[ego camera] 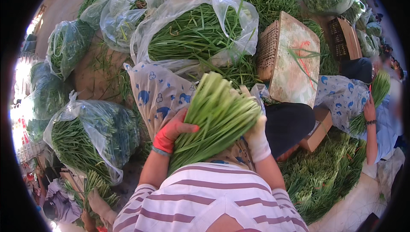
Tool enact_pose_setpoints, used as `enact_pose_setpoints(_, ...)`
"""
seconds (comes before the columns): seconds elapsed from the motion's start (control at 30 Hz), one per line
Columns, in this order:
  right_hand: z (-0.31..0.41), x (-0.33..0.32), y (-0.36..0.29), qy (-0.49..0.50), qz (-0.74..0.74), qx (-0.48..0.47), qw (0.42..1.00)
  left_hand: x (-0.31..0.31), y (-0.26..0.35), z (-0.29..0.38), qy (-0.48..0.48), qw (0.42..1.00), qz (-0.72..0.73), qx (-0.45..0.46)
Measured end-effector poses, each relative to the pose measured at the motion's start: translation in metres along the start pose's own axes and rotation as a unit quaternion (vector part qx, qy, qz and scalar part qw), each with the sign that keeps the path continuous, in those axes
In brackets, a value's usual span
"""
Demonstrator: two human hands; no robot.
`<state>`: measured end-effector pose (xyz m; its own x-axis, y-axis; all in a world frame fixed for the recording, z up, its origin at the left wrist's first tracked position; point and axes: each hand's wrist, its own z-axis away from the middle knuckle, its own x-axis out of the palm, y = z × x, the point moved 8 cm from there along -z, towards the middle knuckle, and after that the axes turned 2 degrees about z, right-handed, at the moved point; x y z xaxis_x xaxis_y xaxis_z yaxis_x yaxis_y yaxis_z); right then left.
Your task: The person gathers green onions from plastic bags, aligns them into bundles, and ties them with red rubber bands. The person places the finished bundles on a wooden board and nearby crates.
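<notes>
A thick bundle of long green leafy stalks, likely garlic chives (214, 116), lies slanted across my lap, its pale cut ends up and to the right. My left hand (173, 131), in a red glove with the thumb showing over the leaves, grips the bundle's left side. On the right side, my right hand (258, 139), in a whitish glove, holds the stalks near their pale ends; its fingers are partly hidden behind them. Beneath the bundle a plastic apron with blue prints (160, 94) covers my lap.
Ahead sits a large open plastic bag of greens (195, 33). A worn board (296, 59) leans on a plastic crate (267, 49) to its right. Another stuffed bag (93, 136) stands at left. Finished-looking bundles (323, 171) lie at right, near a co-worker's hand (370, 110) and a cardboard box (317, 129).
</notes>
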<state>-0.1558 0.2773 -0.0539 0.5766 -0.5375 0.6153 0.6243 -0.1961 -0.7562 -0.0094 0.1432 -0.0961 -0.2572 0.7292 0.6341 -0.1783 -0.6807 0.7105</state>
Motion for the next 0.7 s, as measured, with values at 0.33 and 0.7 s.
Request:
enact_pose_setpoints(0.33,-0.055,0.093,-0.053,-0.251,-0.046,0.044,0.966,0.08,0.118,0.009,0.069,0.842,-0.532,0.056)
enact_pose_setpoints(0.7,-0.058,0.075,-0.078,-0.086,0.076,-0.049,0.992,0.081,0.121,-0.028,-0.002,0.897,-0.438,0.056)
